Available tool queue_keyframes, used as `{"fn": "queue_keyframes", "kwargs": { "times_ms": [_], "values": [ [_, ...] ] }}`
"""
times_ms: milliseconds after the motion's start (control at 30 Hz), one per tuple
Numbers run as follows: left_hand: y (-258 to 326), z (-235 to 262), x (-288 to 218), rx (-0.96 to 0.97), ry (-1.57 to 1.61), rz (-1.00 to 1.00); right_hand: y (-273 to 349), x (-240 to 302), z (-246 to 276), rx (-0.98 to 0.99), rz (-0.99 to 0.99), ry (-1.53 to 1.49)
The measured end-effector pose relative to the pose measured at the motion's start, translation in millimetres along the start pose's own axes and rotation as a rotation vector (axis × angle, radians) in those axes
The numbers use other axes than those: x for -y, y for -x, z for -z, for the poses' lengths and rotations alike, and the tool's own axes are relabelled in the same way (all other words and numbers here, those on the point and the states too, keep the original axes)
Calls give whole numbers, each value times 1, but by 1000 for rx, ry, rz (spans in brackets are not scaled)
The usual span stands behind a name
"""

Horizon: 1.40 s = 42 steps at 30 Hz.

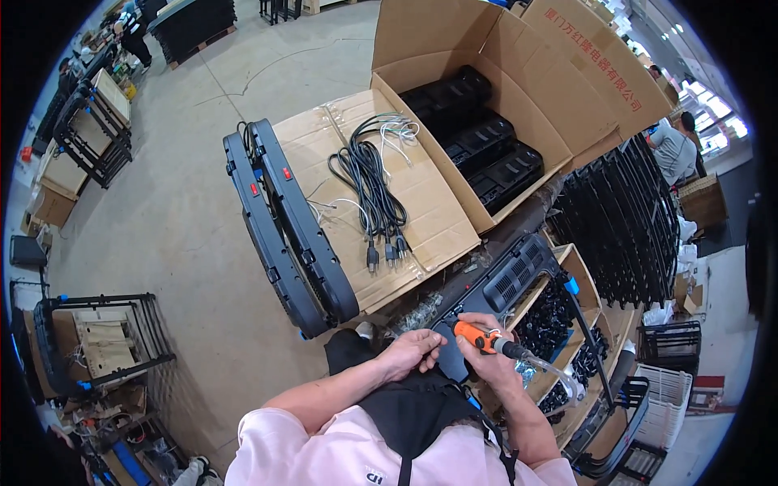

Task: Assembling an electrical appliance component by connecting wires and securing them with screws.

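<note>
An orange-handled pneumatic screwdriver (485,340) with a clear hose sits gripped in the right hand (490,360), fingers wrapped closed, over a long black ventilated plastic housing (502,279). The left hand (413,352) curls closed on the housing's near end, beside bundled black power cords (369,190) on flat cardboard (429,211).

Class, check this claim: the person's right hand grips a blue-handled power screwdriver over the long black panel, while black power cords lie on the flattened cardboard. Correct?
Not quite. The head view shows the power screwdriver in the right hand has an orange handle, not blue. It is over the long black panel, and the black power cords lie on the flattened cardboard.
</note>
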<state>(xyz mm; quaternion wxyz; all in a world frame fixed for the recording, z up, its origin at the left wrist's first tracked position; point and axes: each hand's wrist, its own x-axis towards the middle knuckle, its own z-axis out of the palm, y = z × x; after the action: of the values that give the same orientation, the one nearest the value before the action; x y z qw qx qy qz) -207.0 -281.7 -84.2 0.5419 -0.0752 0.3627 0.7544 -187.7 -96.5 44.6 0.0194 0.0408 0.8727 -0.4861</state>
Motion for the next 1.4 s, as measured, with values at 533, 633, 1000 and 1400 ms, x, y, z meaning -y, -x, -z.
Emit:
{"fn": "queue_keyframes", "kwargs": {
  "times_ms": [533, 633, 1000, 1400],
  "values": [
    [15, 10, -14, -41, -126, -1, -36, -10, 7, 162, 21, -88],
    [16, 17, -5, -70, -46, -17, -40, -2, 23, 120, -77, -315],
    [-4, 16, -2, -117, -56, -53, -32, -10, 26, 99, -57, -223],
    [-8, 14, -1, -117, -89, -2, -28, -14, 26, 139, -62, -188]
  ]
}}
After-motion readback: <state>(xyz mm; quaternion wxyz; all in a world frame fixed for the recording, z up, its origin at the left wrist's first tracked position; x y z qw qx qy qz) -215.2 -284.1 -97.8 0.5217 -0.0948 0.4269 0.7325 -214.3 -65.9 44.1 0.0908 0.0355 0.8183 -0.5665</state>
